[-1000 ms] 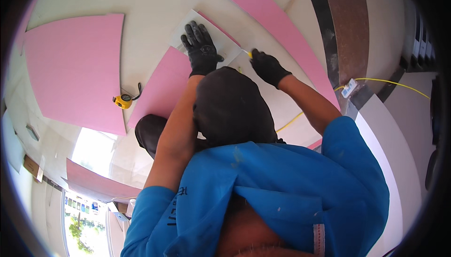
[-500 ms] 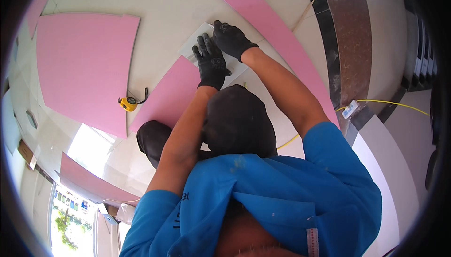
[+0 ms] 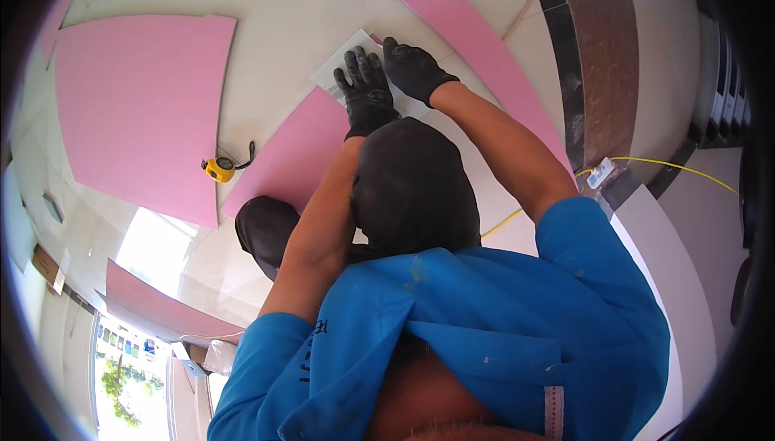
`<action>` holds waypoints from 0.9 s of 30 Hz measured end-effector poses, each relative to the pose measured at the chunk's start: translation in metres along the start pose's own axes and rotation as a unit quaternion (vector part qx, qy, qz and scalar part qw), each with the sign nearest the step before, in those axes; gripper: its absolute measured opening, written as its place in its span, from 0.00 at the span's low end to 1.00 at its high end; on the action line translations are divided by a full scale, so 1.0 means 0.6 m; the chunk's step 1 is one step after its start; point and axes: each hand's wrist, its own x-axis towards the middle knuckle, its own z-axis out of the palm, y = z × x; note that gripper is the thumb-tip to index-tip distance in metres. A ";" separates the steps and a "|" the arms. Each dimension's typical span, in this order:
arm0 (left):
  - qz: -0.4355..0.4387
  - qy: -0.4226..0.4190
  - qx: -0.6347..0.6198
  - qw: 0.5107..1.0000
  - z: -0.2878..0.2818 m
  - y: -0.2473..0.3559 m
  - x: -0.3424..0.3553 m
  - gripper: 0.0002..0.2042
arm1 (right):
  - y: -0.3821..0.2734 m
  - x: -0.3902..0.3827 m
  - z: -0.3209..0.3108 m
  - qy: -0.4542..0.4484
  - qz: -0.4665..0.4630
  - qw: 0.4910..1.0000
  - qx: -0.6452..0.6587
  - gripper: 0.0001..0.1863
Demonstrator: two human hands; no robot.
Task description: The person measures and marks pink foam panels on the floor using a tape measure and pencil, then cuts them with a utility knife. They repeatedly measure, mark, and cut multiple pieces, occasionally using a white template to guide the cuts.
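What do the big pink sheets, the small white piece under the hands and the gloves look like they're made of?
The flat pink sheets look like matte rigid foam or plasterboard: thin, stiff, cleanly cut edges. The small white rectangular piece looks like a matte board offcut; uncertain. The black gloves on the left hand and right hand look like knit fabric with a rubbery coating.

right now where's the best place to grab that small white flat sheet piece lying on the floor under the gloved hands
Best taken by its far-left corner, the bare part of the small white flat sheet piece beyond the black-gloved left hand and right hand. It lies flat on the pale tiled floor, partly over the pink board, so probably slide fingertips under that free edge from the left and lift.
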 end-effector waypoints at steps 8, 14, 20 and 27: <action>0.030 -0.010 -0.006 0.999 -0.015 -0.003 -0.003 0.55 | 0.009 -0.036 0.022 0.018 0.006 0.999 -0.046 0.07; 0.031 -0.089 -0.007 0.996 -0.059 -0.005 0.001 0.56 | 0.039 -0.163 0.038 -0.016 0.026 0.998 -0.051 0.08; 0.046 -0.090 -0.059 0.993 -0.061 0.006 -0.006 0.61 | 0.254 -0.660 0.144 -0.255 0.271 0.928 -0.021 0.18; 0.029 -0.113 -0.028 0.993 -0.077 0.001 -0.001 0.64 | 0.036 -0.084 0.029 0.164 -0.002 0.984 0.067 0.13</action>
